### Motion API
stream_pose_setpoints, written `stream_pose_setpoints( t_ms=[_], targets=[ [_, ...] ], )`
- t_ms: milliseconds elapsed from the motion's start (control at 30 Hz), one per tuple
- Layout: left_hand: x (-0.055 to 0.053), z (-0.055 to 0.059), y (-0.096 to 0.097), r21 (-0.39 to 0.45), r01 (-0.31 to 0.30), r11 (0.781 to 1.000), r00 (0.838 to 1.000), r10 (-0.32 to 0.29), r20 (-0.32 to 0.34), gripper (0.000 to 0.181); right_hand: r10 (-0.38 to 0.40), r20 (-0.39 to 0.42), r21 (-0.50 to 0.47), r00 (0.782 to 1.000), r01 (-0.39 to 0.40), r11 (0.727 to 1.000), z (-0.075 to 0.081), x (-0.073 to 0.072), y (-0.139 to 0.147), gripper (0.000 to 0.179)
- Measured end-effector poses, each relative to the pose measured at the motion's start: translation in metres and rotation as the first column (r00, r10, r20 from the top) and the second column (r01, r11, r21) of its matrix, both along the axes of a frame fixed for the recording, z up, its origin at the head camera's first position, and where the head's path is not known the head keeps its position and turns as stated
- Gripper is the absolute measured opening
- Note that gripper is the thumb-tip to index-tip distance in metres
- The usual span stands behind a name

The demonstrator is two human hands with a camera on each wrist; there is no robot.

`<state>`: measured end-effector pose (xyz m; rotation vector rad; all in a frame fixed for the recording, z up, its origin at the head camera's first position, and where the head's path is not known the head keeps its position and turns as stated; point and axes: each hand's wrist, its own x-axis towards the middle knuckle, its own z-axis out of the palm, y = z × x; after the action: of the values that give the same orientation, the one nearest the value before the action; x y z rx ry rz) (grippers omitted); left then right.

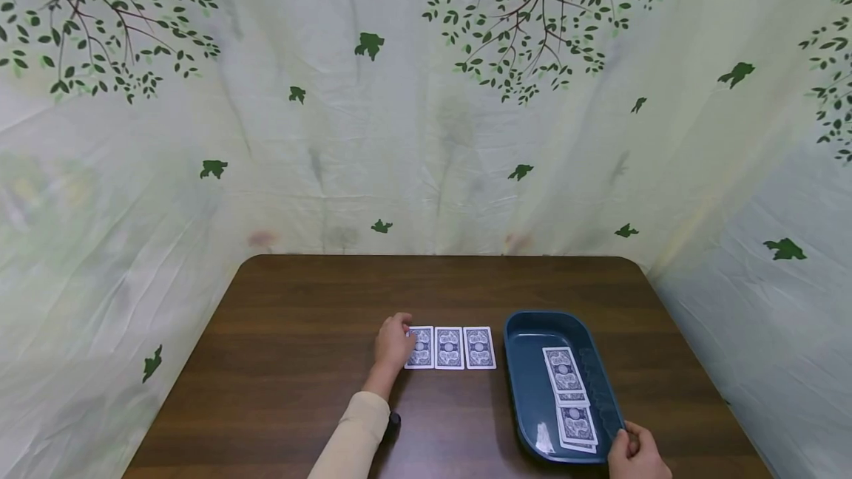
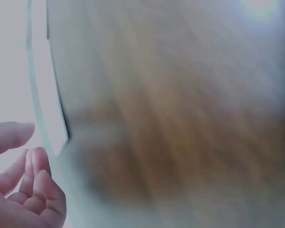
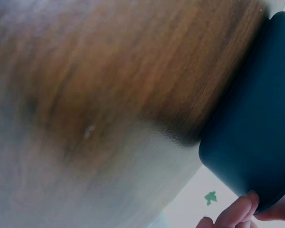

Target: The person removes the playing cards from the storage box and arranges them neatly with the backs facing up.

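Three face-down playing cards lie side by side in a row on the table: a left card (image 1: 421, 350), a middle card (image 1: 449, 348) and a right card (image 1: 479, 348). My left hand (image 1: 394, 342) is at the left card, its fingers over that card's left edge. In the left wrist view a gap shows between its thumb (image 2: 12, 135) and its bent fingers. To the right stands a blue tray (image 1: 526, 390) with several face-down playing cards (image 1: 576, 423) overlapping in it. My right hand (image 1: 637, 453) pinches the tray's near right corner between thumb and fingers.
The brown wooden table (image 1: 299, 361) has rounded far corners. Behind it and at both sides hangs a pale cloth (image 1: 433, 131) printed with branches and green leaves. A dark band (image 1: 394, 420) is at my left wrist.
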<state>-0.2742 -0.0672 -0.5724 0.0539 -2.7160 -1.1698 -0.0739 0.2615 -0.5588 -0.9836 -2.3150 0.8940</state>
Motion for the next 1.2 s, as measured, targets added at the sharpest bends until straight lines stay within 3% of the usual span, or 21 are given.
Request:
stream_pose_setpoints(
  t_ms=[233, 500, 767, 933, 1200],
  targets=[
    [-0.004, 0.014, 0.015, 0.033, 0.033, 0.999, 0.999, -0.032, -0.033, 0.026, -0.016, -0.036, 0.015, 0.999, 0.017, 1.000, 0.000, 0.001, 0.000, 0.023],
    [-0.006, 0.028, 0.042, 0.057, 0.122, 0.991, 0.988, -0.115, -0.105, 0.016, -0.024, -0.013, -0.010, 1.000, 0.023, 1.000, -0.001, 0.000, 0.002, 0.024],
    [-0.001, 0.042, 0.074, 0.064, 0.235, 0.970, 0.957, -0.220, -0.189, 0.015, -0.024, -0.026, -0.004, 0.999, 0.024, 1.000, -0.003, 0.000, 0.004, 0.024],
    [0.004, 0.049, 0.091, 0.091, 0.299, 0.950, 0.943, -0.280, -0.181, 0.015, -0.028, -0.072, 0.021, 0.997, 0.030, 0.999, -0.004, 0.001, 0.003, 0.023],
    [0.009, 0.055, 0.113, 0.121, 0.378, 0.918, 0.919, -0.356, -0.172, 0.016, -0.008, 0.040, -0.021, 0.999, 0.009, 1.000, 0.001, 0.000, 0.003, 0.027]
  ],
)
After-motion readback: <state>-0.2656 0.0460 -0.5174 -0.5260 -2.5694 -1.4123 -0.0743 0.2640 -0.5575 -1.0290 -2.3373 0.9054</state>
